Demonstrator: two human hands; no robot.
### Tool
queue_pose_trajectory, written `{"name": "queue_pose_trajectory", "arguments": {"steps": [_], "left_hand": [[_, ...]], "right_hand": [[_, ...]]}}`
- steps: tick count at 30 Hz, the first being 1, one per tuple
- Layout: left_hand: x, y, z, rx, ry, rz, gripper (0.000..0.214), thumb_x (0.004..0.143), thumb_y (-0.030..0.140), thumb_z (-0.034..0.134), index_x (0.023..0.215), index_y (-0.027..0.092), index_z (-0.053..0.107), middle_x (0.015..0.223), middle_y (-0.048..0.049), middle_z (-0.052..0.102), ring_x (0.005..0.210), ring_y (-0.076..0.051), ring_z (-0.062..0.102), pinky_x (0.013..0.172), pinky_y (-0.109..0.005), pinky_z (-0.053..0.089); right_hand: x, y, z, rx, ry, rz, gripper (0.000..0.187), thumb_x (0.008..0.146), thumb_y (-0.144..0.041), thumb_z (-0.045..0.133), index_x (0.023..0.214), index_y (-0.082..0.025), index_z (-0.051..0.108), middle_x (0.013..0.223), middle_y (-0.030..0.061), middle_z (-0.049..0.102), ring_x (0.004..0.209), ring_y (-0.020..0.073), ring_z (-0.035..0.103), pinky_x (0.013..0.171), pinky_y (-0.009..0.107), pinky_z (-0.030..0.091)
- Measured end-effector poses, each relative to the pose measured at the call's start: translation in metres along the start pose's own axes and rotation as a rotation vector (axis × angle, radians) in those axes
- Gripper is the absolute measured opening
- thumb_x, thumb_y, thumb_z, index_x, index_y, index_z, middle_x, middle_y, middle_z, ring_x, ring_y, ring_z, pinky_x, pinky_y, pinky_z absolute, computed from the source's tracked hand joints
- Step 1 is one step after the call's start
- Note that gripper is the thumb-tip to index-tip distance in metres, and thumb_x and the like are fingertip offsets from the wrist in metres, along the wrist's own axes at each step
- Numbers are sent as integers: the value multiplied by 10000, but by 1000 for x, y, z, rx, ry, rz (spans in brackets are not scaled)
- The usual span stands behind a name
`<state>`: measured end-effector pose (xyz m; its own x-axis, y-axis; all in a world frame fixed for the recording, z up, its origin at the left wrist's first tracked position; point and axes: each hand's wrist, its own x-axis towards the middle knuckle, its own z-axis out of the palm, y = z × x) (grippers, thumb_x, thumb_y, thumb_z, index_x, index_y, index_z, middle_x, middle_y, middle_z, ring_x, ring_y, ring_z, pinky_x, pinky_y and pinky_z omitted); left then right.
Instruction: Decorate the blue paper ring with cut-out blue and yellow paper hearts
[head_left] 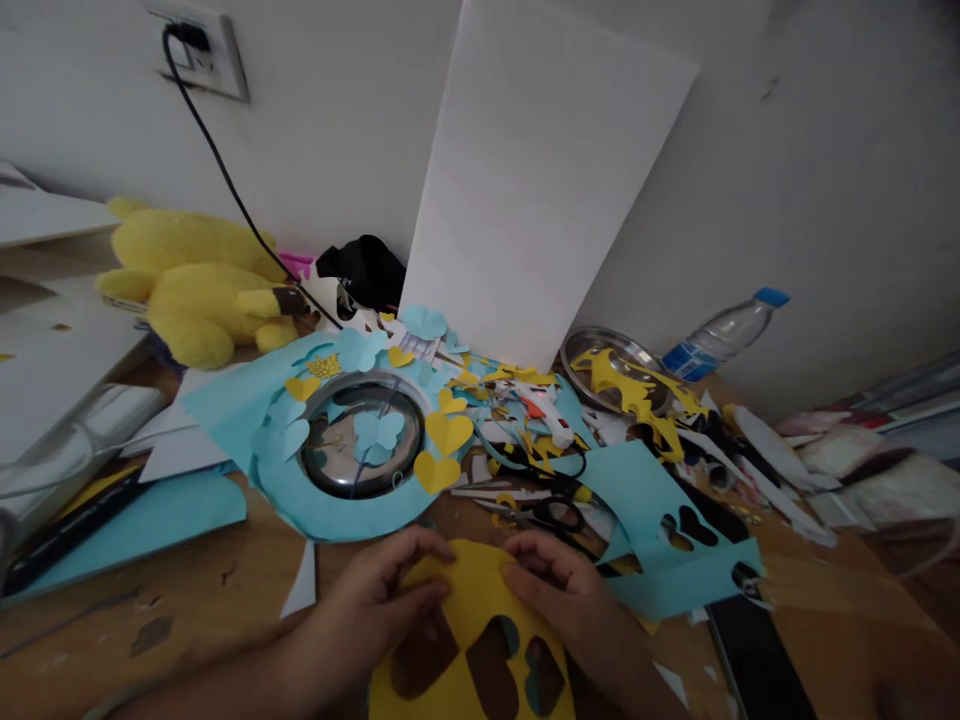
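Between my two hands is a yellow sheet of paper with heart-shaped holes cut out of it. My left hand pinches its upper left edge between thumb and fingers. On the upper right edge, my right hand grips the same sheet with its thumb on top. Just beyond lies a light blue paper ring around a round shiny dish, with yellow paper hearts and blue paper butterflies on it. Black-handled scissors lie beyond my right hand.
A white glue gun sits among paper scraps. A metal bowl holds yellow offcuts beside a tilted plastic bottle. Blue cut paper and a dark phone-like slab lie right. A yellow plush toy and white board stand behind.
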<state>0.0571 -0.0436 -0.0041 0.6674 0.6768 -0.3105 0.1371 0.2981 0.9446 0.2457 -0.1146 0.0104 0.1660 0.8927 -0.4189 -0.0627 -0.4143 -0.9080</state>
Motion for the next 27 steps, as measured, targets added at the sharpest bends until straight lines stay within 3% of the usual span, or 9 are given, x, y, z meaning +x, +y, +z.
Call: {"name": "queue_pose_trajectory", "arguments": {"steps": [2,4,8,11,15,20,23,27], "left_hand": [[1,-1,3,-145,5,-76,356,733,310,592,1044,228,440,842,24,558,534,-99,540,514,-224,444],[2,-1,5,-154,24,-93,434,710,316,607,1083,221,407,890,12,565,516,-89,544,502,-221,436],[1,3,4,25,17,-105,185,756,309,537,854,156,500,715,13,597,512,-88,524,508,-206,400],[0,4,3,25,9,-69,160,777,318,498,771,159,486,626,21,582,544,-108,534,516,-206,404],[-1,2,4,-22,-13,-61,116,788,288,480,796,179,443,615,23,600,524,-113,552,485,-198,409],[-5,3,4,-142,-202,-128,185,723,163,526,884,193,440,647,46,584,405,-49,413,378,-146,319],[-7,5,4,-53,-194,-129,229,766,214,519,993,194,507,636,38,577,412,-53,414,376,-140,318],[-8,4,5,-49,-132,-128,217,796,337,515,966,212,565,601,11,601,456,-109,537,418,-174,390]], "right_hand": [[0,-2,0,-50,-15,1,228,705,-364,626,830,-174,616,735,5,608,690,136,543,614,210,426],[0,-2,-1,-127,-5,-20,178,718,-332,605,800,-176,629,742,9,616,698,141,552,618,211,430],[-1,1,-3,-275,28,-136,120,717,-243,550,737,-185,654,688,3,620,656,144,564,587,213,434],[-2,4,-5,-367,37,-243,163,684,-150,519,716,-194,673,692,6,642,669,153,587,617,226,448],[-1,4,-5,-335,-15,-433,211,675,-65,504,693,-201,664,746,12,654,726,147,607,676,227,454],[1,4,-2,-251,-62,-481,239,727,-50,515,707,-225,678,777,-2,662,741,117,612,662,181,464],[0,6,1,-281,-77,-475,284,721,-34,519,748,-245,707,768,-10,681,716,104,620,622,150,467],[0,6,5,-311,-52,-486,291,717,-39,532,769,-253,723,757,-5,697,716,113,636,656,155,478]]}}
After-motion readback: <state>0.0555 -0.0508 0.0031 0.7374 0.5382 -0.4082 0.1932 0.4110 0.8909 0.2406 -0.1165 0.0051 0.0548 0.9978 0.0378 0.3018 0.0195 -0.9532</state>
